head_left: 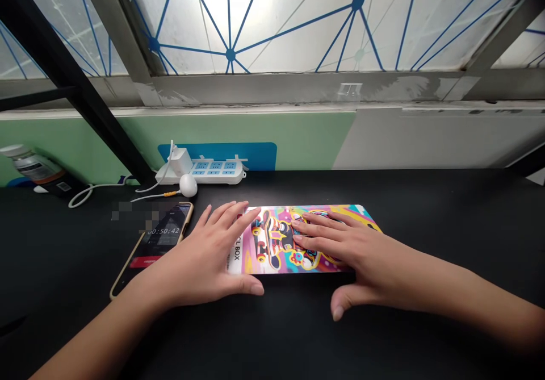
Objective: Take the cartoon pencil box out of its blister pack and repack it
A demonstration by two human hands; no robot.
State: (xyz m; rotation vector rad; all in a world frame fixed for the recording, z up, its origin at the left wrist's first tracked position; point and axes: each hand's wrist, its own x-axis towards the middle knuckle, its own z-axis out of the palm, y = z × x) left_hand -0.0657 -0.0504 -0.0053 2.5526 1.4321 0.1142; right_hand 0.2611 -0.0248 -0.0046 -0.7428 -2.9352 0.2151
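A colourful pencil box [272,243] lies flat on the black table, printed with a skateboard figure and the words "CIL BOX" at its left end. My left hand [217,249] rests over that left end, fingers spread and thumb along the near edge. Across the right half lies my right hand [340,241], palm down with the fingers stretched out and the thumb off the near edge. Both hands are open, and neither is gripped around the box. Part of the print is hidden under them.
A phone [164,238] showing a timer lies left of the box, partly behind my left wrist. Behind stand a white power strip [217,171] with a plug, a cable with a round white end [188,186], and a bottle [42,170]. A black post [102,118] rises at left.
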